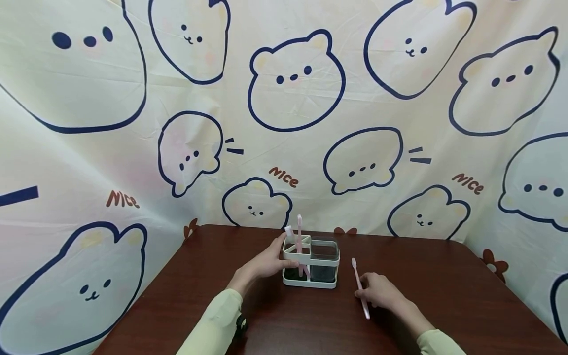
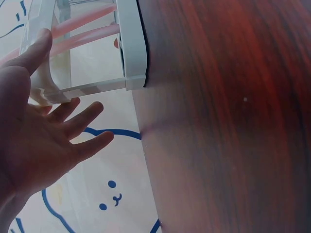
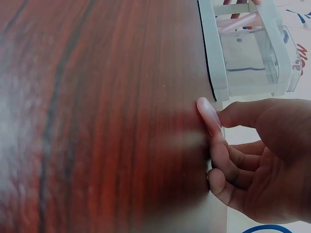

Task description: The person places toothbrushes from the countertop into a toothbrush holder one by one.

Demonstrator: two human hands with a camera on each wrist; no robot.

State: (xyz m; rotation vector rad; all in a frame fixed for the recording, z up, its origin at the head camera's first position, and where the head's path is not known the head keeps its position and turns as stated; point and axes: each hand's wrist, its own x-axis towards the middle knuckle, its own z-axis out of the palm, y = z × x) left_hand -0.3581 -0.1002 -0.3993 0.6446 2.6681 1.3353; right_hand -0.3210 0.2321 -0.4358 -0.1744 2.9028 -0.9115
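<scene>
A toothbrush holder (image 1: pixel 309 284) with a white frame and clear cup stands upright on the table. Its left side is gripped by my left hand (image 1: pixel 266 261), thumb across the front of the upper frame; in the left wrist view the thumb (image 2: pixel 40 51) lies on the frame and the lower fingers spread loosely. Inside the divided left part stand a pink toothbrush (image 1: pixel 300 228) and a second pink item with a whitish top (image 1: pixel 289 230). Right of the holder, my right hand (image 1: pixel 380 292) pinches another pink toothbrush (image 3: pixel 209 116) between thumb and fingers, its bristle end pointing away from me, low over the tabletop.
The dark red-brown wooden table (image 1: pixel 412 266) reaches back to a cloth backdrop (image 1: pixel 306 148) printed with cartoon bears. A clear cup (image 1: pixel 324 249) fills the holder's right side. Pale green sleeves (image 1: pixel 217 320) cover both forearms.
</scene>
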